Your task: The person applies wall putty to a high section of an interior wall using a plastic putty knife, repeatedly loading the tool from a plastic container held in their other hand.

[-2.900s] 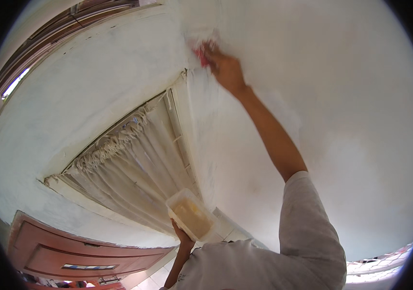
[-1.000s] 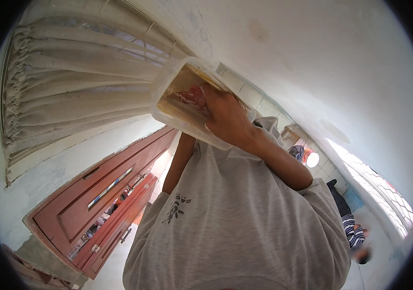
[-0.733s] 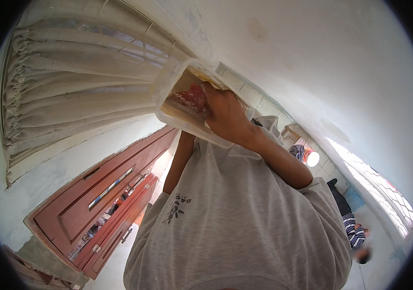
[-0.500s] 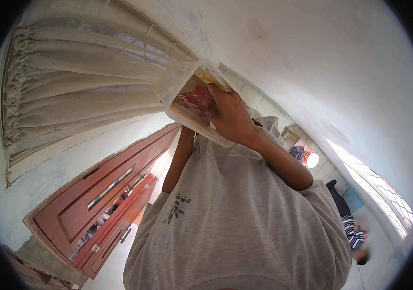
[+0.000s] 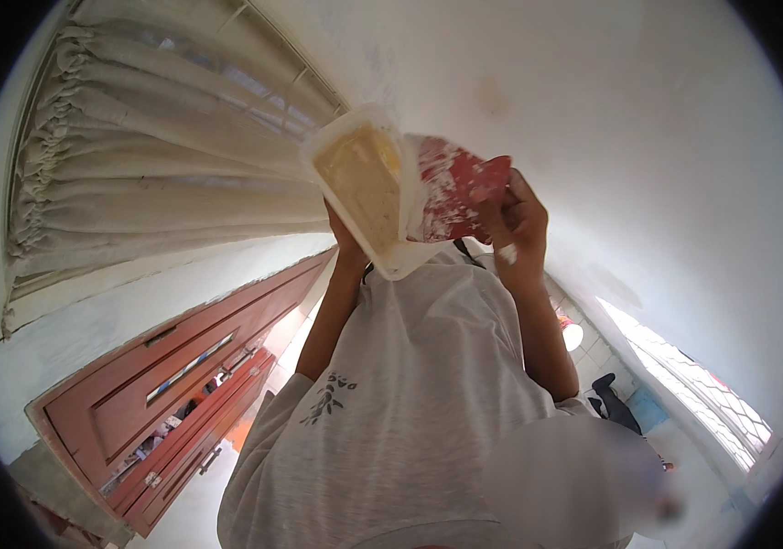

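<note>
Now, largest first: white wall (image 5: 648, 137) filling the upper right, patchy and smeared in places. Pleated cream curtain (image 5: 153, 183) across the upper left, reddish wooden door (image 5: 181, 384) below it. Light grey shirt (image 5: 410, 412) taking up the lower middle (camera looking along the body, so the room reads tilted).

Left hand (image 5: 347, 245) clasped around the underside of a white plastic tub (image 5: 364, 188), held up near the face; pale yellow paste inside, opening turned toward the camera. Thumb and fingers mostly hidden behind the tub, grip plainly firm.

Right hand (image 5: 515, 220) closed on a red scraper (image 5: 451, 197), fingers pinching its rear edge, blade smeared white and pale paste. Blade edge resting at or just over the tub's right rim; contact with the paste itself not certain.

Changed within the last second: scraper was down inside the tub under the hand, tub mouth largely covered. Drawn out to the right since, blade fully exposed and coated, tub tipped more open. Nearly three seconds ago, same hand up against the wall, tub low at the chest.

Judged: a reload of paste just finished or finishing, blade charged, wall within reach above.
</note>
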### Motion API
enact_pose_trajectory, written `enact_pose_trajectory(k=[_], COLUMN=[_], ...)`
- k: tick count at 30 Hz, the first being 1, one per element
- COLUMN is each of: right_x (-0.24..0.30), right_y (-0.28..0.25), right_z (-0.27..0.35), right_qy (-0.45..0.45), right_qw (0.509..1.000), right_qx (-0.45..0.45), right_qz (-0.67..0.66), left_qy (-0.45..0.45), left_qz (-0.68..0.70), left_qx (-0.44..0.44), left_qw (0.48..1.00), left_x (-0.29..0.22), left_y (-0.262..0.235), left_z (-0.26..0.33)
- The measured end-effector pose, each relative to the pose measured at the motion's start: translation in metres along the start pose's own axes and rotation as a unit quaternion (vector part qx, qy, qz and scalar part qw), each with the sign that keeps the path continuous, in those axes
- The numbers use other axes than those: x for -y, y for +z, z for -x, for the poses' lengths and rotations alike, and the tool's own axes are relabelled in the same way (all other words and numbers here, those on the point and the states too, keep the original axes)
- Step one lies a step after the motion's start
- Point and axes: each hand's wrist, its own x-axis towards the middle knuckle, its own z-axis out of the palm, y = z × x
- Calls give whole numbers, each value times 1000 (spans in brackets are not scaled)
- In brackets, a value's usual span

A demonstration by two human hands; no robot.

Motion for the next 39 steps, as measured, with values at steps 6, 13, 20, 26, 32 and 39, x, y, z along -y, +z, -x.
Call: enact_pose_trajectory(k=[6,13,20,26,32,39], right_x=[11,-10,57,128,171,247], right_y=[-11,-8,17,44,89,143], right_z=[-20,-47,-123,-196,-257,-305], right_qy=[30,42,-188,-408,-607,-704], right_qw=[957,925,959,895,759,666], right_qx=[-20,53,110,75,57,-35], right_qz=[-288,-373,-181,166,230,243], left_qy=[-82,-51,-10,3,18,21], left_qz=[113,150,152,145,141,140], left_qx=[15,4,-18,-39,-54,-65], left_qw=[990,987,988,989,988,988], left_x=[8,-1,-18,-13,-15,-13], left_y=[-26,-40,-61,-88,-105,-112], left_z=[-1,9,29,26,35,36])
